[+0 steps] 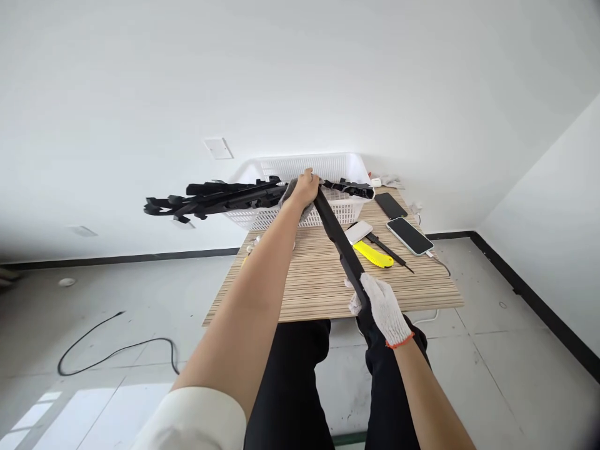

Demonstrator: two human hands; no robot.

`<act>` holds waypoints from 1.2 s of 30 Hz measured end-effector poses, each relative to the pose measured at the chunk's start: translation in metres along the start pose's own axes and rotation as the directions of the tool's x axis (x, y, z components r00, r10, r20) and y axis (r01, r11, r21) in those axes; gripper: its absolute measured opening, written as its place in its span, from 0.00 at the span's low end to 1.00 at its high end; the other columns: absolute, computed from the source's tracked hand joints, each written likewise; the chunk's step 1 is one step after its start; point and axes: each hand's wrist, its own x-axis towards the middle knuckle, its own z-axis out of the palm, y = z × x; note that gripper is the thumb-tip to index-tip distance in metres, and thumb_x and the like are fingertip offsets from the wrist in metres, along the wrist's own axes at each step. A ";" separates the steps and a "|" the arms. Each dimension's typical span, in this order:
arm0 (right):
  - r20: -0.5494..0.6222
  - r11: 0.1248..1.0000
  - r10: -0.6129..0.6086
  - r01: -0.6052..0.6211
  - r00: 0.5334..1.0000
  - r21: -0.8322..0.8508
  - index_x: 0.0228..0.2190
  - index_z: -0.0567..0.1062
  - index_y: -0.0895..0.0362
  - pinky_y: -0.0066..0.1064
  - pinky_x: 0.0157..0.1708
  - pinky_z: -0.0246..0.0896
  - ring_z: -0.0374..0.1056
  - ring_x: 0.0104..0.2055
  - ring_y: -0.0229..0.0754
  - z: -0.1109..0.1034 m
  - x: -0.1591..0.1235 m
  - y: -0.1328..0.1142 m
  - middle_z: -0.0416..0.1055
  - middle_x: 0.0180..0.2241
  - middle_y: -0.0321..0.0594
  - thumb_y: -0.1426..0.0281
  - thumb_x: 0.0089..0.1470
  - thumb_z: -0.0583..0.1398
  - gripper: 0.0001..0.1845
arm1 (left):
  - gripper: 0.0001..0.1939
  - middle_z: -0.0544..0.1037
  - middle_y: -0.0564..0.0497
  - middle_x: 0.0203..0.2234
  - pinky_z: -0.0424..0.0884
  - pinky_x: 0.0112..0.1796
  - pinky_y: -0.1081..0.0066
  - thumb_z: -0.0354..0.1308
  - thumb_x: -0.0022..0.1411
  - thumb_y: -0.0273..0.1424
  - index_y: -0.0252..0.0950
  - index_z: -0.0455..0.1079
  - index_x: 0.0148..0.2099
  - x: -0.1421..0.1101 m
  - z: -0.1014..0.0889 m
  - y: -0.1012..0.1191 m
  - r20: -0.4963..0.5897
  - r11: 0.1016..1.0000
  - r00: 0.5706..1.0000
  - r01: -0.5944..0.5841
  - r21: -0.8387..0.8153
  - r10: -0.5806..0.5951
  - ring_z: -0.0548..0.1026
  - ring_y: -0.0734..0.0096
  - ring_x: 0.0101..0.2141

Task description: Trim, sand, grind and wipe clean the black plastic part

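A long black plastic strip (341, 240) with notched edges slants from the white basket down towards my lap. My right hand (382, 306), in a white knit glove with an orange cuff, is closed around its near end. My bare left hand (307, 189) is at the strip's far end, closed on a grey cloth (289, 191) that shows beside and below the fingers. Behind it, several similar black plastic parts (220, 199) lie across the basket (349, 164) and stick out far to the left. More black parts (349, 187) reach its right rim.
On the striped wooden table (304, 281) lie a yellow-handled tool (374, 255), a white block (359, 232), a thin black tool (394, 253), a phone (410, 236) with a cable and a dark phone (389, 205). A black cable (112, 356) lies on the floor. The wall stands behind.
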 end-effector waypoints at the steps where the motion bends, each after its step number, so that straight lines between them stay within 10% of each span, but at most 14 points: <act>1: -0.005 1.000 0.006 -0.006 1.000 -0.009 0.41 0.82 0.62 0.30 0.25 0.62 0.65 0.21 0.38 0.001 0.000 -0.001 0.69 0.17 0.37 0.47 0.60 0.58 0.30 | 0.24 0.72 0.42 0.60 0.56 0.68 0.53 0.39 0.71 0.36 0.42 0.65 0.63 0.001 0.001 -0.001 -0.004 1.000 1.000 0.018 -0.007 -0.018 0.63 0.50 0.65; 10: -0.098 0.997 0.046 -0.052 0.994 -0.065 0.36 0.83 0.62 0.29 0.20 0.64 0.65 0.17 0.38 0.007 0.000 -0.009 0.69 0.15 0.37 0.47 0.59 0.59 0.29 | 0.32 0.46 0.32 0.74 0.36 0.71 0.51 0.42 0.72 0.34 0.24 0.48 0.73 -0.025 0.004 0.024 -0.002 0.999 1.000 0.004 0.040 -0.004 0.38 0.49 0.74; 15: -0.106 0.999 0.043 -0.044 0.993 -0.009 0.33 0.83 0.61 0.29 0.20 0.65 0.66 0.18 0.38 0.005 0.001 -0.004 0.71 0.17 0.39 0.45 0.55 0.62 0.30 | 0.34 0.41 0.29 0.74 0.36 0.72 0.50 0.37 0.72 0.32 0.15 0.44 0.73 -0.098 0.004 0.068 0.183 0.966 0.972 -0.180 0.188 0.145 0.35 0.48 0.74; 19: -0.112 0.998 0.064 -0.064 0.992 0.006 0.35 0.82 0.61 0.31 0.23 0.70 0.66 0.18 0.38 0.004 0.003 0.000 0.69 0.16 0.36 0.44 0.55 0.62 0.30 | 0.32 0.47 0.40 0.75 0.46 0.71 0.46 0.39 0.73 0.40 0.29 0.54 0.72 -0.170 -0.003 0.094 0.463 0.956 0.859 -0.284 0.072 0.220 0.36 0.49 0.74; 22: -0.122 0.998 0.066 -0.068 0.990 -0.007 0.35 0.82 0.61 0.32 0.23 0.71 0.67 0.18 0.39 0.004 0.005 0.001 0.69 0.16 0.37 0.44 0.54 0.62 0.31 | 0.29 0.54 0.43 0.73 0.51 0.71 0.53 0.37 0.75 0.38 0.35 0.56 0.72 -0.194 -0.011 0.088 0.461 0.946 0.832 -0.318 -0.063 0.310 0.50 0.59 0.73; 29: -0.041 0.991 0.069 -0.064 0.997 0.113 0.36 0.82 0.63 0.30 0.18 0.64 0.62 0.16 0.36 0.004 0.007 0.002 0.67 0.14 0.35 0.44 0.53 0.63 0.31 | 0.28 0.59 0.35 0.68 0.53 0.70 0.50 0.40 0.74 0.42 0.33 0.61 0.68 -0.175 -0.006 0.058 0.285 0.890 0.866 -0.449 0.083 0.410 0.53 0.52 0.72; 36: -0.078 0.996 0.081 -0.077 0.994 0.049 0.36 0.82 0.61 0.32 0.24 0.71 0.67 0.19 0.38 0.002 0.004 0.001 0.70 0.18 0.37 0.44 0.54 0.63 0.30 | 0.39 0.38 0.39 0.76 0.33 0.71 0.47 0.38 0.72 0.41 0.26 0.35 0.76 -0.104 -0.004 0.062 0.302 0.934 0.945 -0.218 0.283 0.129 0.31 0.51 0.74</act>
